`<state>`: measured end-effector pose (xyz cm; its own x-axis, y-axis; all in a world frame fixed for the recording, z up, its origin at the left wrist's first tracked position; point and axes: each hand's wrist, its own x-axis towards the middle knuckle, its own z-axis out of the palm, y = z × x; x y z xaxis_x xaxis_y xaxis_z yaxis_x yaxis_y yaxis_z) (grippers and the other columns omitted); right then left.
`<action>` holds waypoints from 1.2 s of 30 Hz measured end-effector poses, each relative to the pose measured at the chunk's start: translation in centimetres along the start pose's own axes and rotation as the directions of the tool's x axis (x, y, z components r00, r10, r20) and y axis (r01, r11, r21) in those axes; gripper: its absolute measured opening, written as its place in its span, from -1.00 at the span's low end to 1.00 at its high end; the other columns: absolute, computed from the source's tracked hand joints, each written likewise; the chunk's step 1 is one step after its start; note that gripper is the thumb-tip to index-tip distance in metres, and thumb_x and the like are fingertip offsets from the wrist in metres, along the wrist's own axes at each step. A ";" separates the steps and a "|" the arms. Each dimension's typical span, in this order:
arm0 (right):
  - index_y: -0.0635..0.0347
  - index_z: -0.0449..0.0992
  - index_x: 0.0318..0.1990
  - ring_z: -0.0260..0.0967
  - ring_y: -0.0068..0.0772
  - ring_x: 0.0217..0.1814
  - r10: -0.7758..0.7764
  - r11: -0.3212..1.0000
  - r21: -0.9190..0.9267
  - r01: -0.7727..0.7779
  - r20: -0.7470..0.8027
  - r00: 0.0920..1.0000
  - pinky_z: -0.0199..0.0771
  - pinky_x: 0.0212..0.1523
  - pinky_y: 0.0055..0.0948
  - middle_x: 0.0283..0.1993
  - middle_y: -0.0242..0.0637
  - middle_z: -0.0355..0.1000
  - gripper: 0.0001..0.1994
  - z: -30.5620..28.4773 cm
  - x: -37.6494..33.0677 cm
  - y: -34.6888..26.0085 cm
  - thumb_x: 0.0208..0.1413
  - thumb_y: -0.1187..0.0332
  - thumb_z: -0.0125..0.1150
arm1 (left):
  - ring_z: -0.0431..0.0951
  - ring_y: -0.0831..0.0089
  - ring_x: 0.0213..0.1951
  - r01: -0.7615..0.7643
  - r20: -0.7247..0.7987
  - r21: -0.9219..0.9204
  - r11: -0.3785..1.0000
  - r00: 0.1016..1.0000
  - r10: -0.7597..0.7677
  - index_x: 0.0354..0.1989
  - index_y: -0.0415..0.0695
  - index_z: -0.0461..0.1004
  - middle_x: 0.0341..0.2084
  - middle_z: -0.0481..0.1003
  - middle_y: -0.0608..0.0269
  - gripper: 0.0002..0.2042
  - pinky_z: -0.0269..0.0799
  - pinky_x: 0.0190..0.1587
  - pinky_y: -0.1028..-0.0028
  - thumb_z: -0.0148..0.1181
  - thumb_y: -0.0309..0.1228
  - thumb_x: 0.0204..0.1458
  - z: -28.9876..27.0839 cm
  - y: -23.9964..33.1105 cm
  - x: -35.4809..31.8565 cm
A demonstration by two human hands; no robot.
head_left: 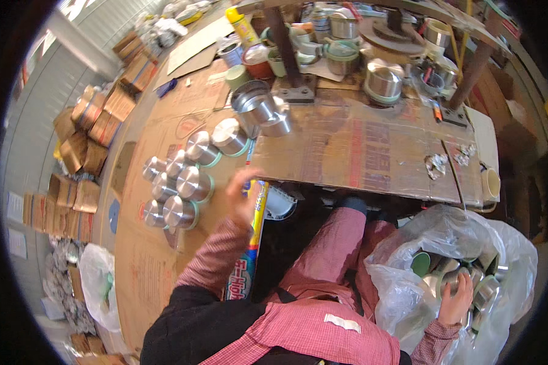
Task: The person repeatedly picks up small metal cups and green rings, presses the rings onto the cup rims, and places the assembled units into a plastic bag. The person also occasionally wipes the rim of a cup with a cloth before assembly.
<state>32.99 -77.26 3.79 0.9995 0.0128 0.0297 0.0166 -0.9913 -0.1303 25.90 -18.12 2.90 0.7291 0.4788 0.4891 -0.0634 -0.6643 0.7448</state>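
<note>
My left hand (pixel 242 198) is raised over the near edge of the table, blurred, thumb and fingers apart and nothing seen between them. Beyond it and to its left, several short steel cups with pale green rims (pixel 195 184) stand upside down in rows. Farther off, a stack of steel cups (pixel 254 104) looks smeared. At lower right, my right hand (pixel 456 302) reaches into a clear plastic bag (pixel 391 286), its fingers spread against steel cups (pixel 485 292) heaped inside. Whether it touches one firmly I cannot tell.
Flattened cardboard (pixel 335 146) covers the table. A dark metal post (pixel 284 48) rises from it, with pots and a yellow spray can (pixel 242 25) behind. A thin rod (pixel 452 173) lies near the right edge. Cardboard boxes (pixel 91 121) are piled at far left.
</note>
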 end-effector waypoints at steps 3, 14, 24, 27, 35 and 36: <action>0.20 0.49 0.18 0.30 0.02 0.35 0.030 0.999 -0.031 -0.030 -0.009 1.000 0.23 0.35 -0.04 0.30 -0.14 0.40 -0.54 -0.2 0.1 -0.4 0.09 0.38 0.33 | 0.40 0.09 0.19 -0.068 -0.085 0.388 0.919 0.990 0.109 0.15 -0.24 0.47 0.08 0.48 0.01 -0.55 0.25 0.31 0.20 0.22 -0.47 0.03 -5.2 -5.7 6.1; 0.14 0.53 0.09 0.30 -0.02 0.33 -0.220 0.971 0.048 0.234 -0.198 0.955 0.13 0.40 0.01 0.26 -0.22 0.41 -0.61 -1.3 1.0 -3.6 0.05 0.43 0.33 | 0.30 -0.13 0.28 0.029 0.182 0.822 0.569 0.933 -0.311 0.43 -0.06 0.21 0.23 0.31 -0.17 -0.01 0.17 0.34 -0.02 0.51 -0.03 -0.26 -6.0 -10.4 14.0; 0.22 0.52 -0.31 0.45 -0.06 0.03 -0.333 0.896 0.178 0.406 -0.335 0.881 0.23 0.31 0.04 -0.14 -0.19 0.51 -0.91 -3.0 3.3 -7.9 0.06 0.47 0.32 | 0.33 -0.08 0.17 -0.239 0.232 0.549 0.801 0.964 0.129 0.33 -0.06 0.36 0.15 0.31 -0.07 -0.04 0.25 0.27 0.05 0.59 -0.29 -0.45 -6.5 1.7 7.2; 0.18 0.53 -0.32 0.45 -0.10 -0.02 -0.457 0.825 0.200 0.528 -0.314 0.832 0.25 0.30 0.01 -0.18 -0.23 0.50 -0.89 -3.4 5.6 -11.8 0.05 0.44 0.36 | 0.31 -0.09 0.21 -0.314 0.352 0.388 0.867 0.919 0.175 0.36 -0.02 0.35 0.19 0.29 -0.07 -0.02 0.28 0.29 0.09 0.60 -0.34 -0.46 -3.1 4.2 7.5; 0.12 0.32 0.36 0.44 0.01 0.12 -0.578 0.509 0.604 0.612 -0.287 0.764 0.37 0.22 -0.12 0.22 -0.08 0.37 -0.36 -1.2 12.7 -23.2 0.09 0.41 0.38 | 0.21 0.08 0.39 -0.135 0.413 -0.010 0.991 0.902 0.127 0.50 -0.10 0.03 0.28 0.24 0.03 0.16 0.12 0.45 0.20 0.60 -0.51 -0.41 5.8 3.3 7.4; 0.14 0.25 0.40 0.40 0.02 0.20 -0.564 0.478 0.621 0.621 -0.325 0.759 0.33 0.28 -0.12 0.27 -0.05 0.32 -0.30 -0.4 14.2 -24.3 0.09 0.40 0.39 | 0.22 0.10 0.38 -0.050 0.372 -0.126 0.991 0.923 0.094 0.52 -0.10 -0.01 0.29 0.24 0.04 0.19 0.13 0.45 0.20 0.60 -0.54 -0.41 6.5 2.9 6.8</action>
<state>46.79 -53.00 7.81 0.7403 0.5266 0.4180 0.6460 -0.3849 -0.6592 35.12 -20.47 5.46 0.9209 0.1657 0.3529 -0.1856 -0.6097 0.7706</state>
